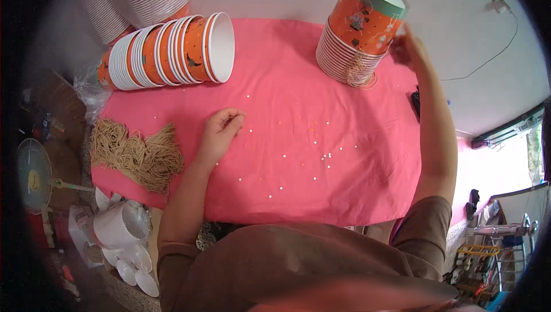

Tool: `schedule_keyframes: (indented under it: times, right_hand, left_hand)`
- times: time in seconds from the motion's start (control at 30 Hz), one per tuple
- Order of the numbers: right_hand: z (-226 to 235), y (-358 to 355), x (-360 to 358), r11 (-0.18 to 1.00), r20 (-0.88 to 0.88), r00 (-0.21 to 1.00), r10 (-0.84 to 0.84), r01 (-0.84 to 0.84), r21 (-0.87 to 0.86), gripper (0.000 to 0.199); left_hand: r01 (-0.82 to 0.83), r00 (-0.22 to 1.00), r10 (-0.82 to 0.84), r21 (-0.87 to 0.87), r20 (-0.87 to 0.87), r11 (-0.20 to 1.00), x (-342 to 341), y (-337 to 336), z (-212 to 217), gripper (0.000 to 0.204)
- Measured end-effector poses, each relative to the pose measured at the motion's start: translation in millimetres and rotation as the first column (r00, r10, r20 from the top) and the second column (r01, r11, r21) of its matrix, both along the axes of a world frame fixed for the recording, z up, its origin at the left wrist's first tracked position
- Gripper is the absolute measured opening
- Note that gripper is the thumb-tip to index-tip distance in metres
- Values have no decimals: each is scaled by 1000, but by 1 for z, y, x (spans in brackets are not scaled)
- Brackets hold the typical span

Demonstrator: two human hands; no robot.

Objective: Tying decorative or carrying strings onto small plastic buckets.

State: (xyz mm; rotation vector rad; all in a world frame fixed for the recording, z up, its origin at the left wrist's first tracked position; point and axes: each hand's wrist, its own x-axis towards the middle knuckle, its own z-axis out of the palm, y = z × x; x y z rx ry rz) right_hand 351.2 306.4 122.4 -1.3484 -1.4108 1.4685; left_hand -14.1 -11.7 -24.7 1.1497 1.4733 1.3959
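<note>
"While the head view looks down on the pink cloth (pixel 275 71), where does the left hand (pixel 220 131) rest?"

"Over the left-middle part of it, fingers curled and thumb close to the forefinger. I see nothing between them, but can't tell whether something thin is pinched there."

"And the right hand (pixel 414 49)?"

"Far across, just beside the upright tub stack (pixel 367 22). It is blurred and partly hidden, so I can't tell how far its fingers are spread, or whether they touch or hold anything."

"How does that stack stand?"

"At the far right of the cloth, closed ends up, white rims nested below the orange-and-green top tub. Loops of tan string (pixel 360 72) hang at its lower front."

"What else lies about?"

"A second tub stack (pixel 150 59) on its side at the far left, mouth facing right; a bundle of tan cords (pixel 140 157) at the near left; small white dots (pixel 284 156) scattered between the near edge and the middle."
</note>
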Motion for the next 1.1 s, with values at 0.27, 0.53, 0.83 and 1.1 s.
schedule_keyframes:
  times: [0.27,0.53,0.83,1.1]
  right_hand:
    - [-36,-91,-35,779,949,263,-176,-552,298,44]
    - [-76,-171,-212,327,543,751,375,-655,681,33]
    - [-113,-167,-308,553,297,782,548,-604,574,18]
    - [-94,-143,-224,542,215,728,651,-645,539,22]
  left_hand:
    - [-36,999,36,38,15,999,2,-2,5,12]
    - [-207,560,591,593,-580,778,-29,-4,24,37]
    - [-327,293,312,212,-904,921,-31,0,24,83]
    - [-296,362,362,263,-859,918,-28,0,18,82]
